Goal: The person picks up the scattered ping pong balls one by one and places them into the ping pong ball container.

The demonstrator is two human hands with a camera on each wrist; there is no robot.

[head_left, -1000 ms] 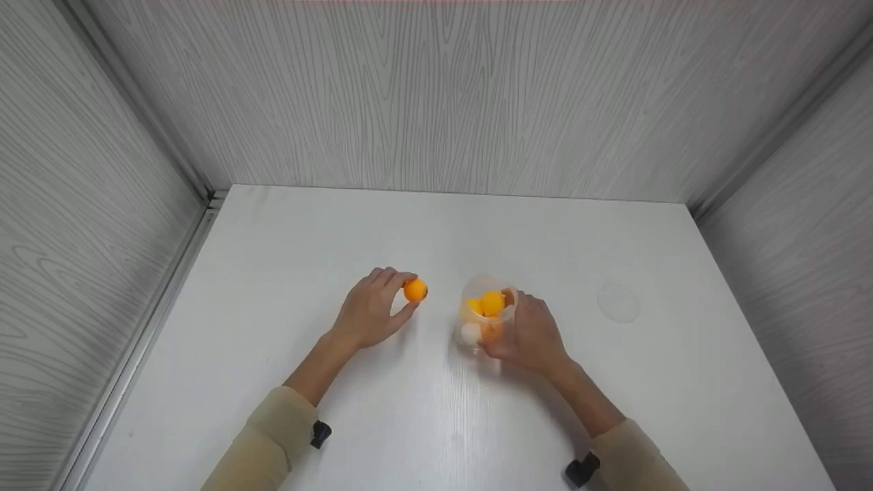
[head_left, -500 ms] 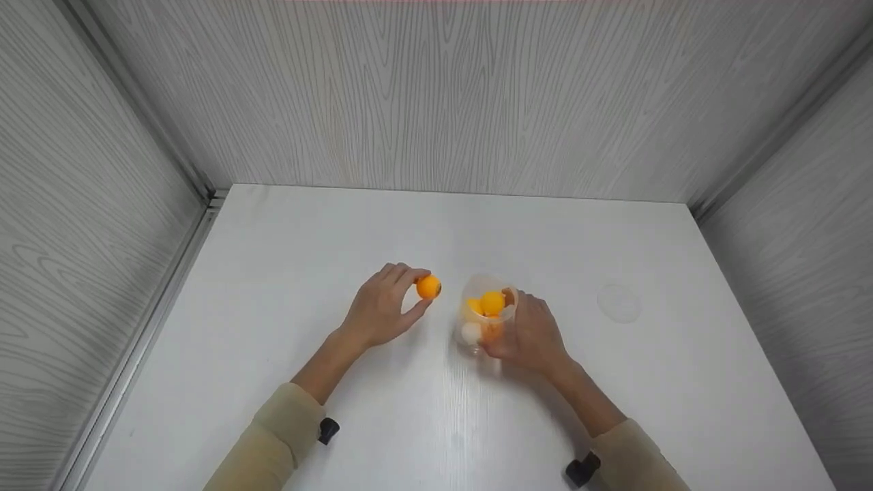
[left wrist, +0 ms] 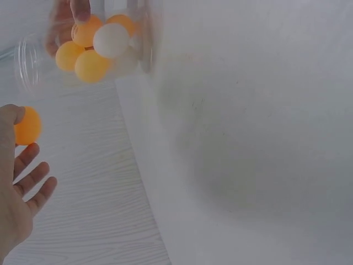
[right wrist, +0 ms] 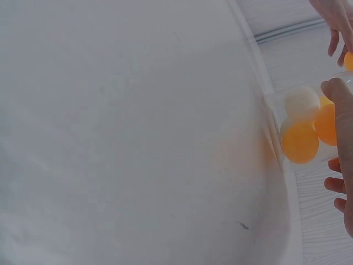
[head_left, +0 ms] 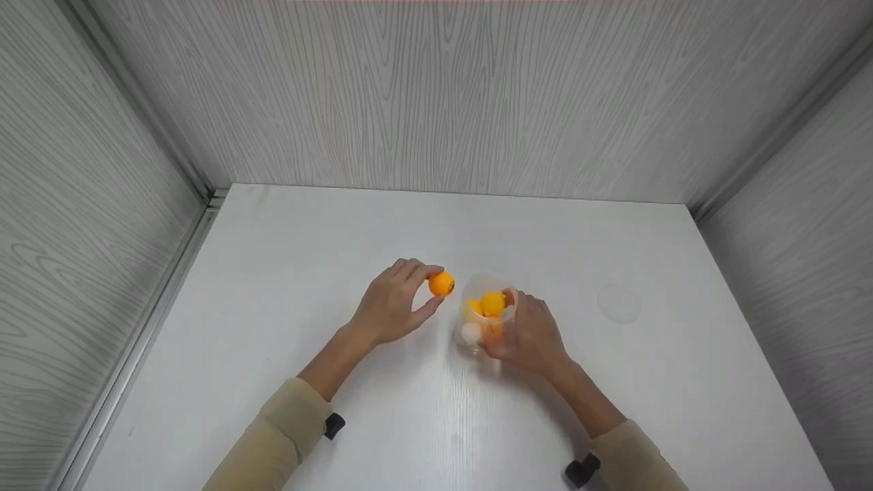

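Observation:
My left hand (head_left: 389,307) pinches an orange ping-pong ball (head_left: 441,284) between thumb and fingertips, just left of a clear plastic jar (head_left: 466,320). In the left wrist view that ball (left wrist: 28,126) is level with the jar's open, ridged mouth (left wrist: 27,63), a short gap away. Around the jar's right side curls my right hand (head_left: 532,334), holding it upright on the table. Several orange balls (left wrist: 92,66) and a white ball (left wrist: 111,40) lie inside the jar, also visible through its wall in the right wrist view, where the right thumb (right wrist: 333,91) presses the side.
A clear round lid (head_left: 619,303) lies flat on the white table (head_left: 341,225), right of the jar. Grey wood-grain panels (head_left: 436,95) stand behind the table and on both sides. Small black devices (head_left: 583,470) sit at both sleeve cuffs.
My left hand has moved right and slightly away from me with the orange ball, coming closer to the jar. The right hand, jar and lid have stayed in place.

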